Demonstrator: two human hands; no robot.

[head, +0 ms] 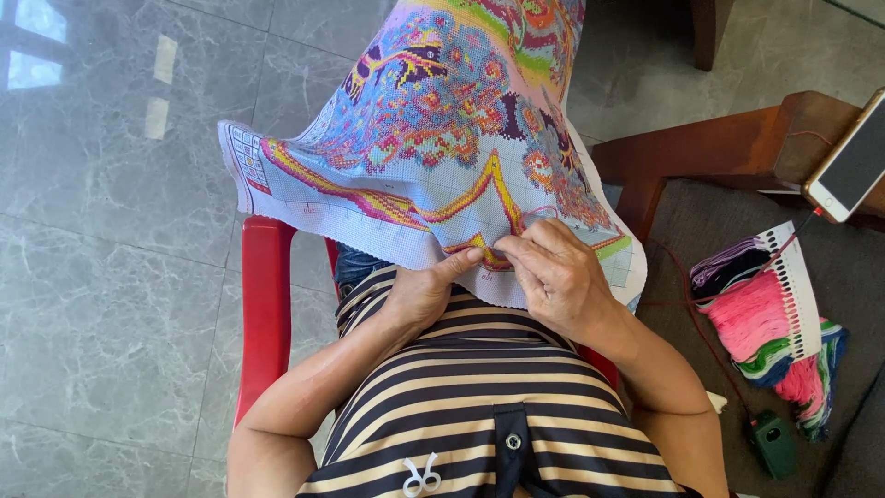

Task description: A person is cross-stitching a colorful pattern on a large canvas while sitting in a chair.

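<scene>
Far left is just grey marble-look floor tiles (111,277), loads of open space there with nothing on them. Next over is the red plastic chair (263,314), its arm running down the left side of the person's lap. The cross-stitch cloth (433,138) hangs from the top of the frame down to the lap, super colourful with pinks, blues and yellow bands, and its pale unstitched bottom edge sits right at the hands. It covers most of what's underneath, so only a bit of blue jeans (355,263) peeks out.

The left hand (424,290) is pinching the lower edge of the cloth, thumb pressed on top and fingers tucked under. Right next to it, almost touching, the right hand (558,277) has its fingertips pinched together on the same spot of cloth. There's red thread (539,214) looping just above it, but I can't make out a needle.

To the right, a brown wooden armrest (719,148) crowds that side, with a phone (853,161) propped on it. Below sits a thread organiser card (793,290) with pink, green and purple floss bundles, and a small green box (772,443) near the bottom edge. Way less elbow room on this side.
</scene>
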